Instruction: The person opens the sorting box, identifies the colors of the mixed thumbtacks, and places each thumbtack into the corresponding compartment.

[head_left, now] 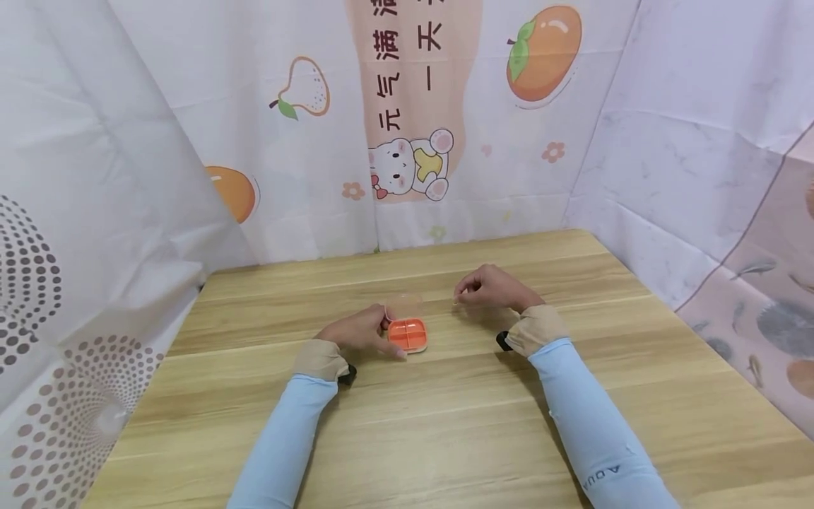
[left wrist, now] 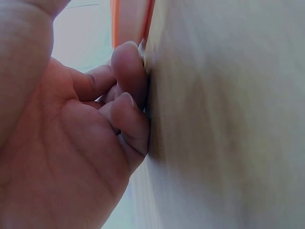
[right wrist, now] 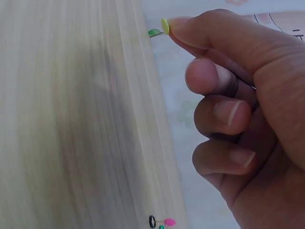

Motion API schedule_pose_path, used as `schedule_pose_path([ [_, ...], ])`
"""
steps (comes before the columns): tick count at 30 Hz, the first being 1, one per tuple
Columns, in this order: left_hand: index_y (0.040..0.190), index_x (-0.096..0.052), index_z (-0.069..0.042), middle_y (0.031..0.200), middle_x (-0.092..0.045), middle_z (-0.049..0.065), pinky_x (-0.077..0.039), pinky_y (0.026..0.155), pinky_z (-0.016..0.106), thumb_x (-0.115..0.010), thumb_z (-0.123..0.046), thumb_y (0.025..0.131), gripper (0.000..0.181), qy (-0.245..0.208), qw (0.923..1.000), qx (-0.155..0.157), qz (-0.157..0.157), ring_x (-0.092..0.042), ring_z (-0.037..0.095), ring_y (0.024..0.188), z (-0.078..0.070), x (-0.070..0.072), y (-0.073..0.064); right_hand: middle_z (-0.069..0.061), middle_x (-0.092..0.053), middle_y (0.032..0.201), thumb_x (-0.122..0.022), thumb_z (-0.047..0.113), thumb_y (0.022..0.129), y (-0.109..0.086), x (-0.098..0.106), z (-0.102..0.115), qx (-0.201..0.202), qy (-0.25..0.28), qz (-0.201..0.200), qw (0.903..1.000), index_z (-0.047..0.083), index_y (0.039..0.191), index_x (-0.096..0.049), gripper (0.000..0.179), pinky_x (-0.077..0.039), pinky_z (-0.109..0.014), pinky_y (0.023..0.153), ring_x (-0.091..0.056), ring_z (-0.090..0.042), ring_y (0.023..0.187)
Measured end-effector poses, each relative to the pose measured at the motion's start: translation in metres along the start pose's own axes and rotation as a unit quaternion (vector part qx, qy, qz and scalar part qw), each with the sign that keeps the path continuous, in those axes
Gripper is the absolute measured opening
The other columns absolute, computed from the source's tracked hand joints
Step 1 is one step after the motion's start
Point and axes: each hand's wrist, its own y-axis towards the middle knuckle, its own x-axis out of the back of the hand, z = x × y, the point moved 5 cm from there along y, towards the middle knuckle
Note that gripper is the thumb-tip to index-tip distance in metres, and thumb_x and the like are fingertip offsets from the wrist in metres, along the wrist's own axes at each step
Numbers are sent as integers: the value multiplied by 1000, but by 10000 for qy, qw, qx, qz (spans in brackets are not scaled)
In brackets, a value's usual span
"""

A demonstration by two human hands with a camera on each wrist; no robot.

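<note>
An orange pill box [head_left: 408, 334] with divided compartments lies on the wooden table, its clear lid [head_left: 407, 306] folded back toward the far side. My left hand [head_left: 360, 331] holds it from the left, thumb along the near edge and a finger by the hinge side. In the left wrist view, curled fingers [left wrist: 128, 71] rest against the tabletop, with the orange box wall [left wrist: 129, 21] just beyond; the exact contact is hidden. Over the table, to the right of the box, my right hand [head_left: 492, 288] pinches a small yellow pill [right wrist: 165, 26] between thumb and index finger. Its other fingers are curled.
The light wooden table [head_left: 420, 431] ends at a printed curtain [head_left: 292, 177] behind, with more fabric [head_left: 693, 141] on the right. Small pink [right wrist: 170, 222] and black bits show low in the right wrist view; what they are is unclear.
</note>
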Motion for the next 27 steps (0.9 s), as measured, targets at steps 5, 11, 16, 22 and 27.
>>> schedule_pose_path([
  [5,102,-62,-7,82,-61,-4,-42,66,22,-90,-32,78,45,-78,10000,32,2,-47,9,73,5,-2,-1,5,-60,67,-75,20,93,1,-5,5,-25,103,138,9998,18,92,-80,5,-40,-23,58,-47,-9,60],
  [11,103,-60,-6,79,-55,-5,-38,63,23,-90,-31,77,47,-89,9999,55,-22,-44,10,71,2,2,-4,5,-57,64,-76,19,91,2,-4,18,6,93,34,10000,20,89,-79,4,-39,-23,56,-47,-9,60],
  [16,97,-62,-6,75,-51,-5,-36,61,23,-91,-30,77,43,-54,10000,-46,-14,-42,10,69,-2,3,-3,4,-57,64,-76,20,92,1,-3,21,-43,133,44,9999,20,90,-80,4,-39,-24,56,-46,-10,59],
  [22,93,-65,-8,74,-53,-6,-37,61,23,-90,-29,77,37,-44,9999,-124,19,-42,10,68,-3,2,-3,5,-59,65,-76,21,92,4,-6,23,2,27,85,10000,22,90,-80,4,-39,-24,55,-47,-10,59],
  [27,96,-66,-8,76,-60,-5,-39,61,22,-90,-29,78,37,-108,9999,-95,50,-44,8,68,0,2,-2,5,-58,64,-77,23,92,6,-9,27,111,5,211,9997,22,90,-80,3,-38,-23,54,-47,-10,58],
])
